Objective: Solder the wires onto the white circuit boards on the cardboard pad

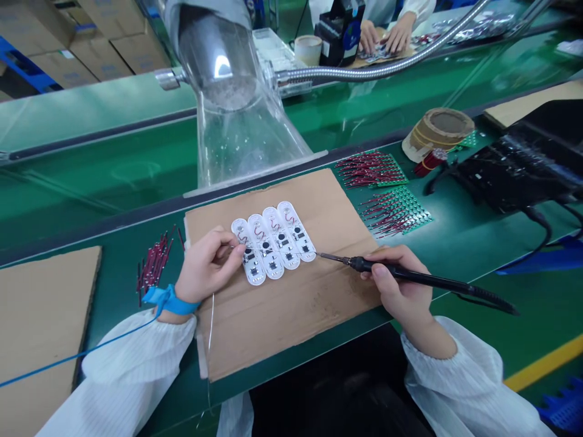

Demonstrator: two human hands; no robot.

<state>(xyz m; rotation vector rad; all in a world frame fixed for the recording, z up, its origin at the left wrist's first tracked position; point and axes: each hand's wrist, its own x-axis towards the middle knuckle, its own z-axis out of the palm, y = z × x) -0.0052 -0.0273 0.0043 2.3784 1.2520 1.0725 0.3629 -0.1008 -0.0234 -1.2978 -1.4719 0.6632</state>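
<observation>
Several white capsule-shaped circuit boards [273, 240] with red wire loops lie side by side on a brown cardboard sheet [291, 315]. My left hand [208, 267] rests at their left edge, pinching a thin silver solder wire [211, 321] whose end reaches across the boards. My right hand [396, 284] grips a black soldering iron [410, 278]. The iron's metal tip [328, 257] sits at the right edge of the nearest board, close to the solder wire's end. A blue wrist strap [170, 300] circles my left wrist.
A clear plastic fume hood [232, 115] on a metal hose stands beyond the cardboard. Green sheets holding red-wired parts [395, 211] lie to the right, near a tape roll [438, 133] and a black device [514, 164]. Loose red-wired pieces [155, 265] lie left. A co-worker's hands [387, 36] work across the bench.
</observation>
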